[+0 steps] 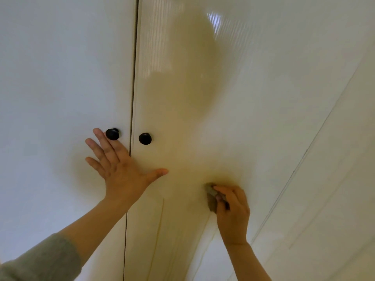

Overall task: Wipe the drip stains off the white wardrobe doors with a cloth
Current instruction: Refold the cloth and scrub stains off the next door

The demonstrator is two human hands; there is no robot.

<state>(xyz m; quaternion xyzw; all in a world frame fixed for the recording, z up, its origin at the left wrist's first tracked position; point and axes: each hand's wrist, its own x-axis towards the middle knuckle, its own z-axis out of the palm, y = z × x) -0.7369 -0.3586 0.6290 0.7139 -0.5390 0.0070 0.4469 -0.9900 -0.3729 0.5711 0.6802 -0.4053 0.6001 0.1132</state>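
Right hand (pixel 233 211) curled round the bunched cloth (pixel 211 196), pressing it to the right-hand door (pixel 253 98), faint vertical streak (pixel 160 226) running down-left of it, nearer the left hand (pixel 119 169) splayed flat across the seam

striped light glare (pixel 219 19) up top; plain white panel (pixel 334 179) at right.

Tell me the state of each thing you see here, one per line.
Left door: closed.
Right door: closed, faint streaks low down.
Left hand: open, flat across both doors.
Cloth: bunched, pressed against right door.
Right hand: gripping the cloth.
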